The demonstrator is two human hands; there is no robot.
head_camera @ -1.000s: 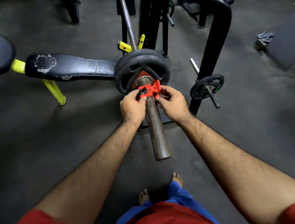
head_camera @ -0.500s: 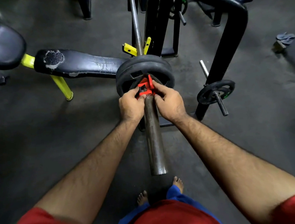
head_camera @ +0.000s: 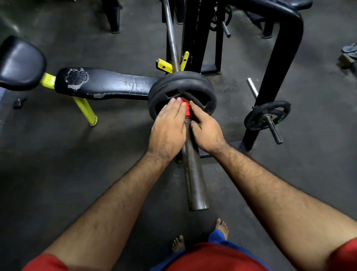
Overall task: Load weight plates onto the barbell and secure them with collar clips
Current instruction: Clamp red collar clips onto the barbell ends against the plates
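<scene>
Two black weight plates (head_camera: 192, 83) sit side by side on the barbell sleeve (head_camera: 194, 177), which points toward me. A red collar clip (head_camera: 186, 110) is on the sleeve, pressed up against the outer plate. My left hand (head_camera: 168, 127) lies over the clip's left side with fingers stretched onto the plate face. My right hand (head_camera: 207, 128) grips the clip's right side, thumb and forefinger on it. Most of the clip is hidden by both hands. The barbell shaft (head_camera: 170, 29) runs away from me over yellow rack hooks (head_camera: 164, 66).
A worn black bench (head_camera: 105, 85) with yellow legs lies to the left. A black rack upright (head_camera: 275, 80) stands right, with a small plate (head_camera: 266, 115) on its storage peg. My bare feet (head_camera: 221, 227) are below the sleeve's end. A cloth (head_camera: 353, 50) lies far right.
The red clip slid along the sleeve from a short way out to flush against the outer plate. My left hand opened flat over it. The camera moved closer.
</scene>
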